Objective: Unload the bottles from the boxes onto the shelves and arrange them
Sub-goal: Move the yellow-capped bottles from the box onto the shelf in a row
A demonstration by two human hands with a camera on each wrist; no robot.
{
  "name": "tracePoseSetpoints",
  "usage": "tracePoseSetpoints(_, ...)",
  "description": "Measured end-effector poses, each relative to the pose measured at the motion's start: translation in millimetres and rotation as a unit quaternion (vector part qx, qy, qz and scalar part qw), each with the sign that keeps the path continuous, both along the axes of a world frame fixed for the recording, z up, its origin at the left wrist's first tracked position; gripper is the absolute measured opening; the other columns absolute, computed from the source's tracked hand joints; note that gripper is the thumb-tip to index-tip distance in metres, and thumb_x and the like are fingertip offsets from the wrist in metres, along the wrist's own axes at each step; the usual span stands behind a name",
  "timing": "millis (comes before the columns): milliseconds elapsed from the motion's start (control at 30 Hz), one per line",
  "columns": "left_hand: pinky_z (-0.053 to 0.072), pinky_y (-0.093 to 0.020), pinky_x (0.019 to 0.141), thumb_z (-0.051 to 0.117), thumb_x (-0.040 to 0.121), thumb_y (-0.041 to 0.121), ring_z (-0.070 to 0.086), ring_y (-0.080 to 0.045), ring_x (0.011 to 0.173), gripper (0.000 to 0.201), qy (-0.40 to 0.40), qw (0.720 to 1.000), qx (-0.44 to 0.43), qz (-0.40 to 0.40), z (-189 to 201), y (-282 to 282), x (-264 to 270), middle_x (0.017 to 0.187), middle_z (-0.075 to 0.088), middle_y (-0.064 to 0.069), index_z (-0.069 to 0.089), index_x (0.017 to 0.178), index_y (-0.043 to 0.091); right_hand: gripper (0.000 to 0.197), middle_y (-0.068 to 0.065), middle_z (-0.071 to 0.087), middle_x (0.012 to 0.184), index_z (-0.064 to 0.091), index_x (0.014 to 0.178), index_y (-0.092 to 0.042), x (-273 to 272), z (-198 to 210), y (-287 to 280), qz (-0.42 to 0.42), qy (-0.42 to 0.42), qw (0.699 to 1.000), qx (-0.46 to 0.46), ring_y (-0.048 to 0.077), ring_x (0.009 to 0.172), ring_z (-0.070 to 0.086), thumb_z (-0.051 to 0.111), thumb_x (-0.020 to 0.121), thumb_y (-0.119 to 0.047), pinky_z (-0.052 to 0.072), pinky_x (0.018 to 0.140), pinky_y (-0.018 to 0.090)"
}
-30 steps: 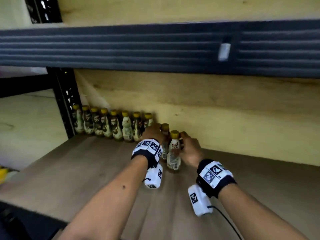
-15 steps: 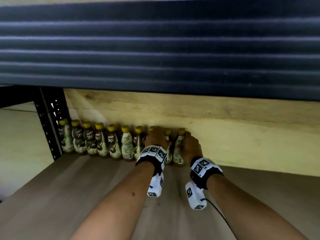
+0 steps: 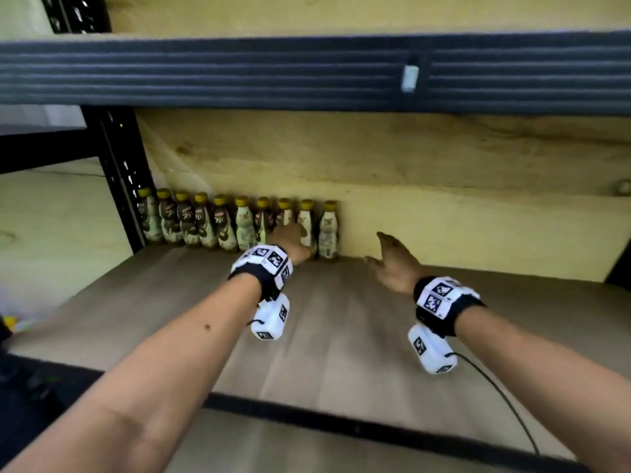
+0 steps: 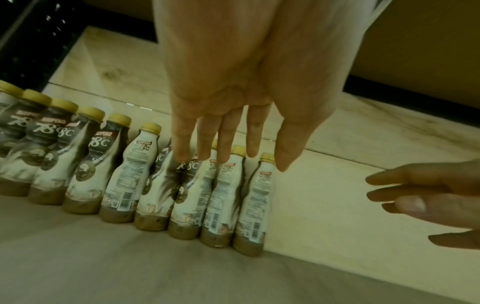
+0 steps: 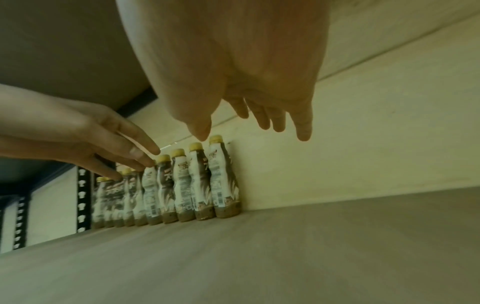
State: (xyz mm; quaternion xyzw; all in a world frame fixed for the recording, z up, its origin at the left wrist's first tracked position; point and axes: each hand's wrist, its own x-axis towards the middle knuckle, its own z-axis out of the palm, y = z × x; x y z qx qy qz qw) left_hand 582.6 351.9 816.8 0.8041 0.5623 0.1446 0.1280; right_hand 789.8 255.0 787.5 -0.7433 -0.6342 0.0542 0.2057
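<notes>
On wood shelf (image 3: 341, 336): bottle row (image 3: 235, 223) against back wall (image 3: 444, 227).

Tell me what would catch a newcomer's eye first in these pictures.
First, the row of bottles with yellow caps, standing upright side by side against the back wall at the left end of the wooden shelf. Next, the two bare hands stretched in over the shelf: the left hand with straight fingers right in front of the row's right end, the right hand open and holding nothing, off to the right of the last bottle.
</notes>
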Motion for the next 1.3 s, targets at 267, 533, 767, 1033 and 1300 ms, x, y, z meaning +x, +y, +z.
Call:
tracePoseSetpoints(267, 0.041, -0.029, 0.101, 0.068, 0.085, 0.035, 0.05, -0.027, 0.124, 0.051, -0.042, 0.998, -0.017, -0.044, -37.1, -145.8, 19.5, 0.132, 0.057, -0.01, 0.055, 0.131, 0.017, 0.056, 0.014, 0.057, 0.132, 0.055, 0.123, -0.009, 23.5, -17.7, -141.6, 0.024, -0.104, 0.984, -0.145, 0.032, 0.119, 0.054, 0.048, 0.093, -0.057, 0.046, 0.096, 0.037)
tracePoseSetpoints(533, 0.034, -0.04, 0.109, 0.064, 0.084, 0.042, 0.044, -0.024, 0.132, 0.058, 0.044, 0.987, -0.028, -0.153, -116.4, -257.6, 9.3, 0.141, 0.049, -0.004, 0.048, 0.135, 0.02, 0.063, 0.009, 0.043, 0.143, 0.045, 0.135, -0.013, -20.2, -72.9, -255.9, 0.123, -0.123, 0.975, -0.138, 0.03, 0.133, 0.04, 0.054, 0.088, -0.054, 0.037, 0.108, 0.041)
tracePoseSetpoints(767, 0.007, -0.06, 0.116, 0.056, 0.086, 0.033, -0.014, -0.027, 0.148, 0.086, 0.192, 0.956, 0.083, -0.205, -199.4, -311.9, -44.9, 0.16, -0.014, -0.013, 0.005, 0.153, 0.017, 0.076, 0.025, 0.018, 0.158, 0.037, 0.147, -0.004, -80.8, -170.0, -312.4, 0.09, -0.214, 0.971, -0.057, 0.039, 0.147, 0.016, 0.061, 0.081, -0.034, 0.02, 0.117, 0.056)
tracePoseSetpoints(1033, 0.03, -0.045, 0.113, 0.055, 0.09, 0.033, 0.028, -0.032, 0.141, 0.064, 0.204, 0.941, -0.235, -0.135, -346.6, -325.4, -111.0, 0.152, 0.027, -0.017, 0.029, 0.145, 0.015, 0.07, 0.019, -0.002, 0.161, 0.015, 0.152, -0.012, -122.9, -324.5, -352.7, 0.055, -0.025, 0.945, -0.321, 0.036, 0.15, -0.002, 0.049, 0.096, -0.034, 0.009, 0.122, 0.047)
tracePoseSetpoints(1300, 0.048, -0.044, 0.096, 0.061, 0.086, 0.025, 0.054, -0.038, 0.118, 0.054, 0.184, 0.87, -0.454, -0.051, -556.2, -375.7, -142.2, 0.131, 0.054, -0.021, 0.047, 0.135, 0.007, 0.073, 0.02, 0.011, 0.158, 0.017, 0.151, -0.011, -128.9, -516.7, -414.7, -0.029, 0.059, 0.872, -0.485, 0.035, 0.147, 0.013, 0.054, 0.09, -0.025, 0.031, 0.114, 0.044)
